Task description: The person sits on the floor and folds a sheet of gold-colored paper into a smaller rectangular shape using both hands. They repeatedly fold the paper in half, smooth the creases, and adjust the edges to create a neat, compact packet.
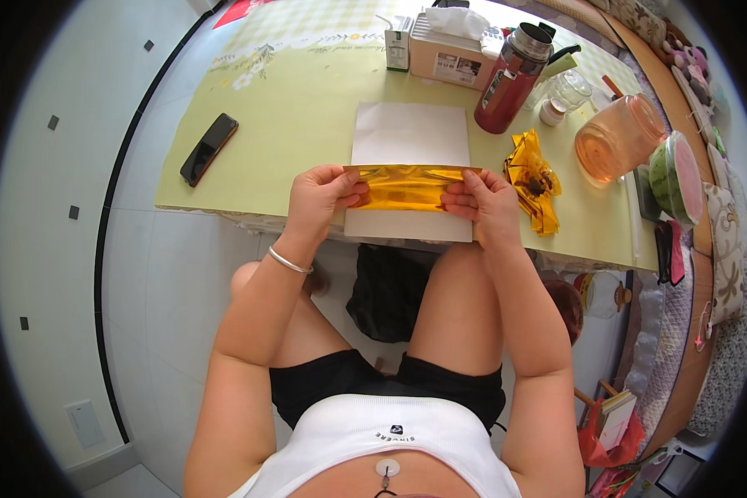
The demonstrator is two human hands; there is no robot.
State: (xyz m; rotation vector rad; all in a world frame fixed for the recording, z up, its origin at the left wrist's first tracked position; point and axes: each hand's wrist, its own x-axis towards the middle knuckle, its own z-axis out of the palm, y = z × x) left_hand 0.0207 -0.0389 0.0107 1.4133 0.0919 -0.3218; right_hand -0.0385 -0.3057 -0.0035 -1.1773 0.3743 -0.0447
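Observation:
Between my two hands stretches a shiny gold foil sheet (402,189), wider than it is tall and slightly creased. My left hand (322,189) pinches its left end, thumb on top and fingers curled beneath. At the right end, my right hand (488,199) pinches it the same way. Under the foil lies a white sheet of paper (411,133) at the table's near edge, partly covered by it. Just right of my right hand rests a crumpled, folded gold foil piece (533,183) with a dark middle.
A black phone (210,149) lies on the left of the green-covered table (290,108). Toward the back right stand a tissue box (448,54), a red thermos (510,83), a small white-lidded jar (552,111), a large pinkish jar (618,139) and a cut watermelon (676,178).

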